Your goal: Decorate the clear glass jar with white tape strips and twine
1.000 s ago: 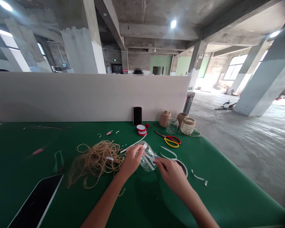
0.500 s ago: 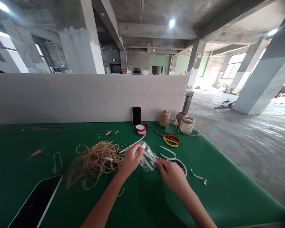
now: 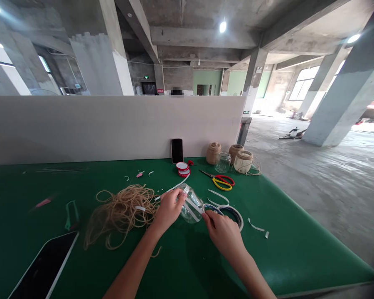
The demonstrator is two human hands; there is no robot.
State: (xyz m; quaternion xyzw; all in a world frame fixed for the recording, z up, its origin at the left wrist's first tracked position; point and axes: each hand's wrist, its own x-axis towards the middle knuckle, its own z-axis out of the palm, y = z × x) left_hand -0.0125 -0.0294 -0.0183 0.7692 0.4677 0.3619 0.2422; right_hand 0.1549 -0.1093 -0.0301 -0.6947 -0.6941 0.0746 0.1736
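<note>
My left hand (image 3: 171,205) is closed around the neck of a clear glass jar (image 3: 191,216), which lies tilted with its mouth toward the upper left. White strips of tape (image 3: 193,204) run along the jar's side. At the jar's base, my right hand (image 3: 222,228) is closed on a roll of white tape (image 3: 212,207), its ring partly hidden behind the fingers. A second tape roll (image 3: 240,222) lies on the green table just behind that hand. Left of the jar is a loose heap of jute twine (image 3: 127,211).
Scissors (image 3: 221,182) with red and yellow handles lie beyond my hands. Red-rimmed spools (image 3: 183,167) and an upright phone (image 3: 177,151) are farther back. Twine-wrapped jars (image 3: 213,153) and a bare glass jar (image 3: 222,162) stand back right. A tablet (image 3: 45,265) lies front left; tape scraps (image 3: 256,226) lie right.
The roll in my right hand has turned, so more of its ring shows. My left hand keeps its hold on the jar. The whole view has shifted slightly.
</note>
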